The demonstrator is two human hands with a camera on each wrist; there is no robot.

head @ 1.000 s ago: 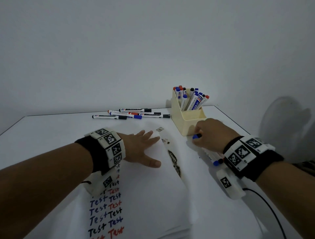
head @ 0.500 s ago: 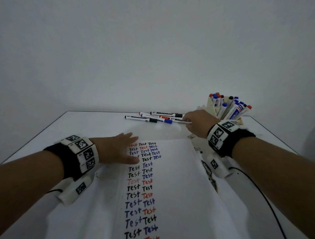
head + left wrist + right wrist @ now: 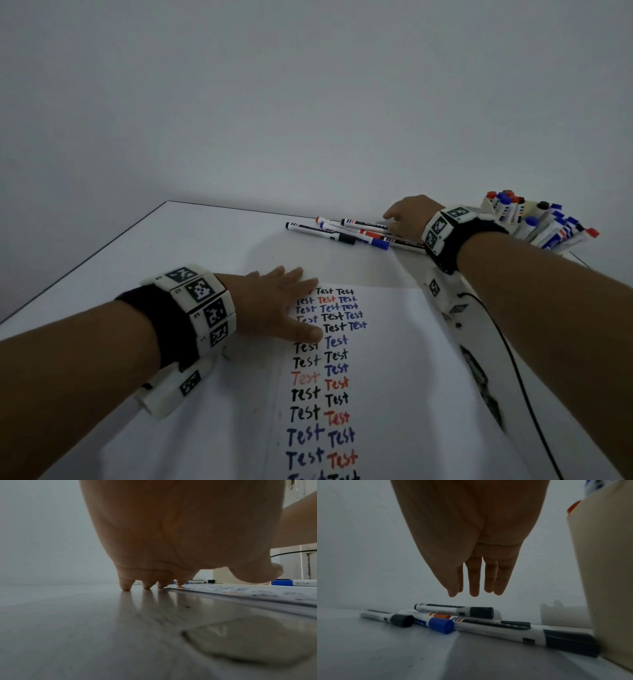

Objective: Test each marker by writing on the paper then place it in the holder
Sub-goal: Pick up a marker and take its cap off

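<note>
A white paper (image 3: 404, 370) filled with columns of black, red and blue "Test" lies on the table. My left hand (image 3: 277, 305) rests flat on its left edge with straight fingers (image 3: 126, 586), partly on the bare table. Several loose markers (image 3: 342, 233) lie at the back; among them are a black-capped marker (image 3: 453, 610) and a blue-capped marker (image 3: 440, 625). My right hand (image 3: 397, 217) hovers just above them, its fingers (image 3: 474, 582) straight and holding nothing. The cream holder (image 3: 604, 574) stands right of that hand, with several markers (image 3: 555, 229) in it.
The white table's left edge (image 3: 85, 263) runs diagonally, and a plain wall stands behind. A black cable (image 3: 513, 359) trails from my right wrist along the paper's right side. Another blue-capped marker (image 3: 295, 582) lies beyond the paper.
My right hand has moved from beside the holder to above the loose markers at the back, and it is now empty. The left hand stays flat on the paper. The view swung left.
</note>
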